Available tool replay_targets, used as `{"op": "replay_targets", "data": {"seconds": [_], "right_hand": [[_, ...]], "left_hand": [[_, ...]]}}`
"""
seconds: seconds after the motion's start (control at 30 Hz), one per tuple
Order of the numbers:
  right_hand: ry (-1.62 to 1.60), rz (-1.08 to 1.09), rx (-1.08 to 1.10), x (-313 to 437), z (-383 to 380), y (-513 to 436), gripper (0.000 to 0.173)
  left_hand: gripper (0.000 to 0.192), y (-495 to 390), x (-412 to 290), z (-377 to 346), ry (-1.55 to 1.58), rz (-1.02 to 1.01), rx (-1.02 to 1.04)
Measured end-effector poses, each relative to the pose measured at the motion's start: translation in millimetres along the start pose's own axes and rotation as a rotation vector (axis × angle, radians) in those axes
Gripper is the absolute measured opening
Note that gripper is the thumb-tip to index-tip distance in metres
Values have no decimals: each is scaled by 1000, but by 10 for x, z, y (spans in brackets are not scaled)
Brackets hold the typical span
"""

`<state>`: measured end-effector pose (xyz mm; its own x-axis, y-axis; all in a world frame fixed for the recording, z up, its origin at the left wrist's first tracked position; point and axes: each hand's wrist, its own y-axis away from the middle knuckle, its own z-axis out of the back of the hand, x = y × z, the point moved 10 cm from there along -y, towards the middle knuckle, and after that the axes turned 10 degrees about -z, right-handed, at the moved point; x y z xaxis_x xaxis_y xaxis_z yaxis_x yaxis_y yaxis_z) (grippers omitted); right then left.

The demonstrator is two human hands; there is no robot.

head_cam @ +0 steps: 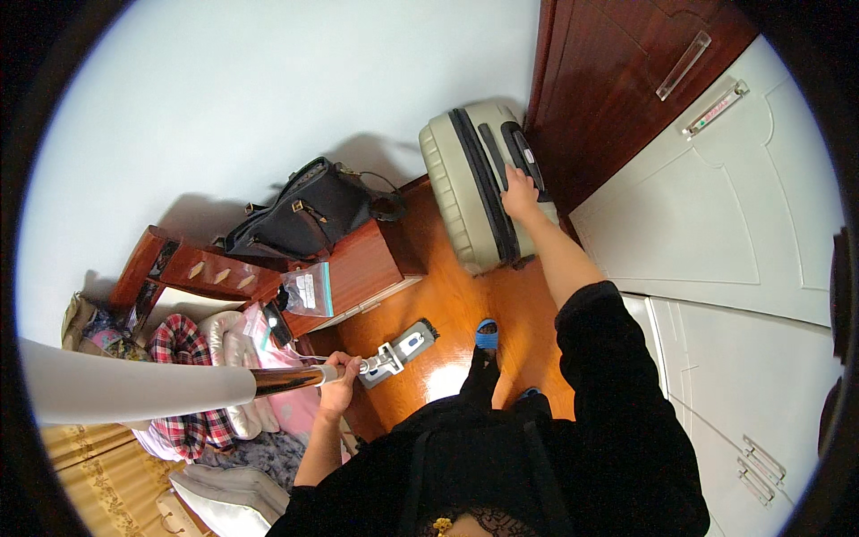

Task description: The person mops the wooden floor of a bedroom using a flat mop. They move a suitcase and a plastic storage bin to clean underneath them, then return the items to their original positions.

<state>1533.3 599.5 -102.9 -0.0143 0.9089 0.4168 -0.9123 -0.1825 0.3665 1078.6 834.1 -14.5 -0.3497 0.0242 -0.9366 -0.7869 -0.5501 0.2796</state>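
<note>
My left hand (340,386) is closed around the pole of a flat mop (288,380). The pole has a white handle part that comes close to the camera at the left. Its grey and white mop head (411,342) lies on the wooden floor near the cabinet. With my arm stretched forward, my right hand (521,194) rests on the side handle strip of a pale green hard-shell suitcase (456,194). The suitcase stands by the wall and the dark wooden door. Whether the fingers grip the strip or only touch it, I cannot tell.
A black handbag (302,218) and a zip bag (312,290) sit on the reddish wooden cabinet (366,265). Left of it is a bed with folded bedding (228,376). White wardrobe doors (698,221) line the right. My feet wear blue slippers (487,334).
</note>
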Motion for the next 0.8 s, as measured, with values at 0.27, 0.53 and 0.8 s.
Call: {"op": "replay_targets", "data": {"seconds": [0.27,0.53,0.8], "right_hand": [[-113,218,-74,357,454,526,57],[-1533,1139,820,1446,2614,3282,72],[-1278,1236,798,-107,3568,4646,23]], "left_hand": [[30,-117,-155,-203,-232,-82,12],[25,160,-285,-1501,-548,1,390],[27,1162,-434,-2610,-686,-363,492]]}}
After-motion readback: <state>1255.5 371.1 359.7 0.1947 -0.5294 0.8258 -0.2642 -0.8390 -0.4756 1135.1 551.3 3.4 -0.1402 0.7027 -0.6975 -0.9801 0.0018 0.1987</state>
